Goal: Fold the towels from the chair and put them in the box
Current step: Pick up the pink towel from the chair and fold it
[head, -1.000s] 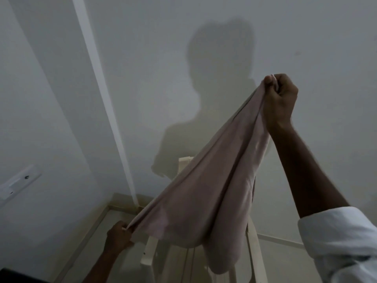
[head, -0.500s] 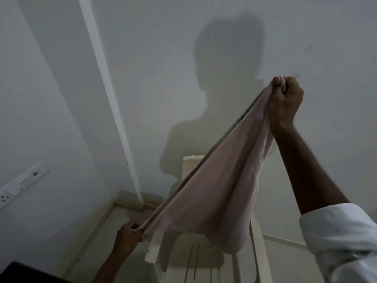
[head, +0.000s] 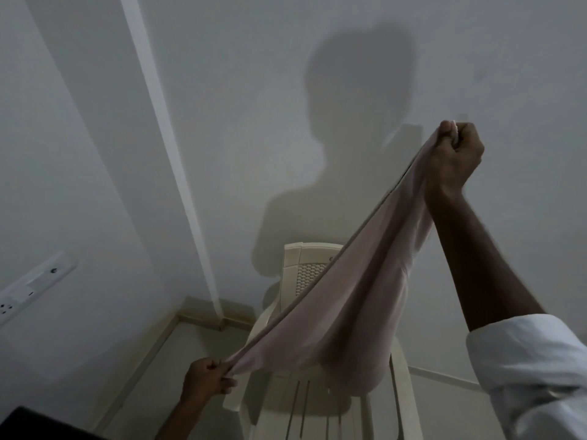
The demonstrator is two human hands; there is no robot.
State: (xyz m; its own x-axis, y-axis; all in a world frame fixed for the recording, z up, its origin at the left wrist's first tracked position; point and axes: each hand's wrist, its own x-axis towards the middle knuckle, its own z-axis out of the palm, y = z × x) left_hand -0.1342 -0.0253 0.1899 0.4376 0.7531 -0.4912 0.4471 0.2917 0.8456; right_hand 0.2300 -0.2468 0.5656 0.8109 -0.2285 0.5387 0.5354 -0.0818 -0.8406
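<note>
Right hand (head: 452,157) high, left hand (head: 205,377) low, each clenched around one end of pink towel (head: 343,312)

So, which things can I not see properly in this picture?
The box: nowhere in the head view, place unknown.
The chair seat: the hanging towel covers much of it; other towels there cannot be confirmed.
The dark object at the lower left corner: cut off by the frame edge, unidentifiable.
Towel corners: hidden inside the left hand and right hand.

Plain home room corner — bare white plaster walls (head: 286,90), cream moulded plastic armchair (head: 305,274), white wall switch-and-socket plate (head: 28,289), beige skirting tiles (head: 203,308).
</note>
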